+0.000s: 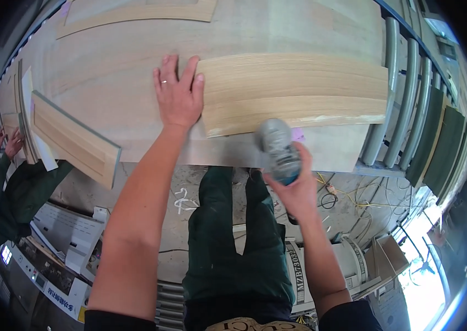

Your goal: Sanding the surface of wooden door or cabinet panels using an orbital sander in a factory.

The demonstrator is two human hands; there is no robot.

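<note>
My left hand (177, 94) lies flat, fingers spread, on the pale wooden tabletop (112, 71), its fingertips against the left end of a light wood panel (294, 91). The panel lies flat near the table's front edge, with a rough whitish strip along its near side. My right hand (295, 185) grips a grey, dust-covered power tool (279, 149), blurred, held just off the table's front edge below the panel.
A framed wooden door panel (76, 138) lies tilted at the left of the table. Another wood piece (134, 14) lies at the far edge. Grey rollers (404, 94) run along the right. Another person's hands (8, 143) work at far left. Cables lie on the floor (349, 193).
</note>
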